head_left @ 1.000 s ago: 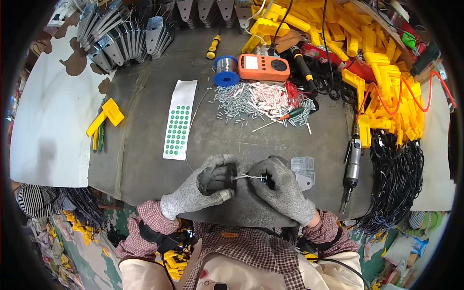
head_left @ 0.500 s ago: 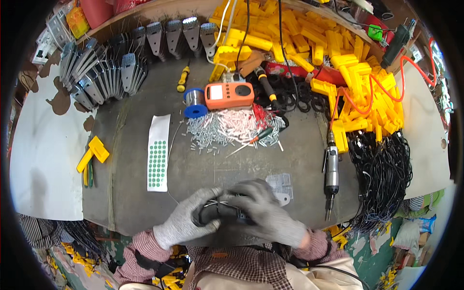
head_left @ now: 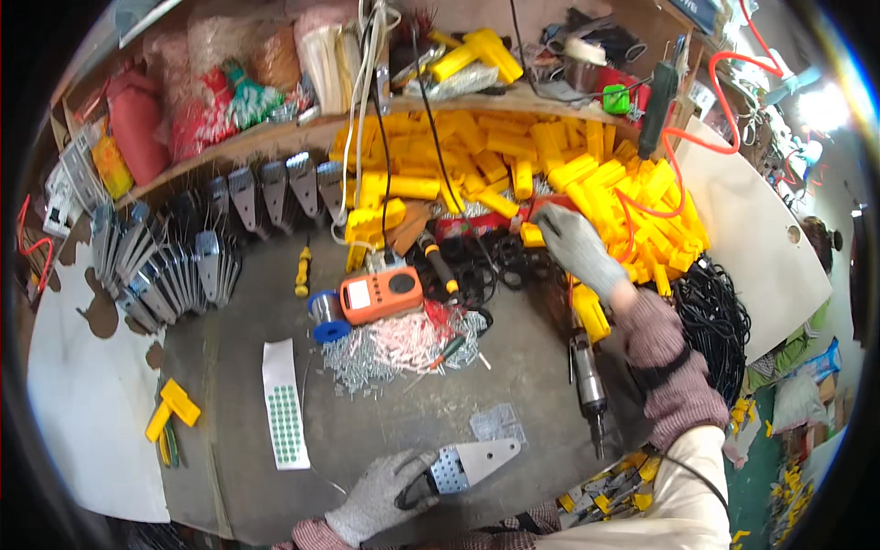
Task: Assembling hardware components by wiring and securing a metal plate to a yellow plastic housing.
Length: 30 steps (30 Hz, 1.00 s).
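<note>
My left hand (head_left: 385, 495), in a grey knitted glove, is low at the front of the table. Its fingers are closed at the wide, perforated end of a tapered metal plate (head_left: 486, 460), whose narrow end points right. Something black shows between the fingers, partly hidden by them. My right hand (head_left: 579, 249), gloved alike, reaches out to the near edge of a heap of yellow plastic housings (head_left: 587, 183). One yellow housing (head_left: 533, 236) lies right by its fingertips. Whether the fingers grip it is hidden.
A pneumatic screwdriver (head_left: 588, 380) lies below my right forearm, near black cables (head_left: 710, 321). Centre-back are an orange meter (head_left: 381, 293), a solder spool (head_left: 328, 316) and small pins (head_left: 394, 346). Metal plates (head_left: 174, 266) stand far left; a green-dot sticker sheet (head_left: 285, 412) lies nearer.
My right hand has left the black piece held between both hands and swung up and right to the yellow heap. The metal plate now shows beside my left hand. The view has shifted.
</note>
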Motion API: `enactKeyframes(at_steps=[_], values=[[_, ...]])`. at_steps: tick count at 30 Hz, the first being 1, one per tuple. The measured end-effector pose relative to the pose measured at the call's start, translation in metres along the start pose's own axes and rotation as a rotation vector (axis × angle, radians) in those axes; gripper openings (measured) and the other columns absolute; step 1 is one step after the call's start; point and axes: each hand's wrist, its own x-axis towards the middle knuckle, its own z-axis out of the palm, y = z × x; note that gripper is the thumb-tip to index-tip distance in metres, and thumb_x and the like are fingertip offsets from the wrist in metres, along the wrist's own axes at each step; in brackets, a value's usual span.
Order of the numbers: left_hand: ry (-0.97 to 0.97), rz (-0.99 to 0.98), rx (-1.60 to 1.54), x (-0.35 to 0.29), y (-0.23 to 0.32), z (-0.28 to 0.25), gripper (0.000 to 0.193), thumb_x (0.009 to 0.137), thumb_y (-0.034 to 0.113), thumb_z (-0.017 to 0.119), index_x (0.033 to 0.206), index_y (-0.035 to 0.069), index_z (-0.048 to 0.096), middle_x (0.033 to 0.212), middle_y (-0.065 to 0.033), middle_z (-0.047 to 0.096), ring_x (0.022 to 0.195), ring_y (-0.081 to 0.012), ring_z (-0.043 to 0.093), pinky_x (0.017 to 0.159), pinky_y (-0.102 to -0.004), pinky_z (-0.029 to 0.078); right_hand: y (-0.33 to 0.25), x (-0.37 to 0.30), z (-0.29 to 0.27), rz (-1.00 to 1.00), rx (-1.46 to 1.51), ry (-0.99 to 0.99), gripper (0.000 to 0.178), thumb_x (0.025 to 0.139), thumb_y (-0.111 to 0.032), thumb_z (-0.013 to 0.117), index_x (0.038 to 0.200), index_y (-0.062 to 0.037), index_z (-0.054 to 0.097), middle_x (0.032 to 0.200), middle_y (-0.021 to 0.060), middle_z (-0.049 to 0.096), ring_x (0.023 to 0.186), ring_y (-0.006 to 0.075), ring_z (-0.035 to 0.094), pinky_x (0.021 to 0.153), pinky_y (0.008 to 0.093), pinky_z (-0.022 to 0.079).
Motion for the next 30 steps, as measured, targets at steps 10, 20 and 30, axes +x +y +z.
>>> enactKeyframes(at_steps=[10,20,30], values=[[0.089,-0.03,0.024,-0.007,-0.002,0.002,0.079,0.07,0.032,0.085,0.138,0.008,0.053,0.13,-0.0174,0.058,0.12,-0.0368,0.055,0.102,-0.0473,0.043,0.005,0.093,0.088,0.202,-0.598,-0.283,0.026,0.092,-0.029,0.062,0.109,-0.0092,0.066,0.112,0.0175,0.068,0.1,0.0331,0.07,0.079,0.0474,0.059],[0.042,-0.045,0.042,0.0,0.0,0.003,0.083,0.071,0.035,0.085,0.141,0.008,0.051,0.13,-0.0163,0.058,0.123,-0.0356,0.053,0.103,-0.0471,0.041,0.12,0.131,0.025,0.458,-0.539,0.3,0.025,0.089,-0.017,0.061,0.107,0.0001,0.061,0.109,0.0238,0.066,0.098,0.041,0.068,0.081,0.0501,0.057],[0.024,-0.134,0.081,-0.009,-0.003,0.004,0.086,0.073,0.039,0.084,0.145,0.009,0.048,0.134,-0.017,0.055,0.127,-0.0363,0.05,0.107,-0.0484,0.039,0.151,0.118,0.033,0.449,-0.726,-0.373,0.083,0.087,-0.028,0.063,0.159,-0.0143,0.023,0.154,0.0142,0.043,0.143,0.0419,0.038,0.106,0.0691,0.035]])
